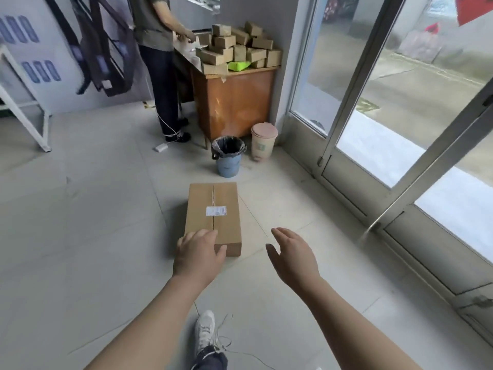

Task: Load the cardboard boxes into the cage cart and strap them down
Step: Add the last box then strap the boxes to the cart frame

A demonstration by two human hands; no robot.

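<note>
Cardboard box [202, 201] lies taped shut near black-lined blue bin [228, 165].

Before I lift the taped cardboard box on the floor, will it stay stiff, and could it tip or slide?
Probably stiff: the cardboard box keeps sharp edges and its taped seam is shut. Low and flat, it should hardly tip. On smooth floor tiles it may slide.

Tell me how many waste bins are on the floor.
2: a round blue plastic bin with black liner before the brown wooden desk, and a pink-lidded beige bin to its right.
</note>
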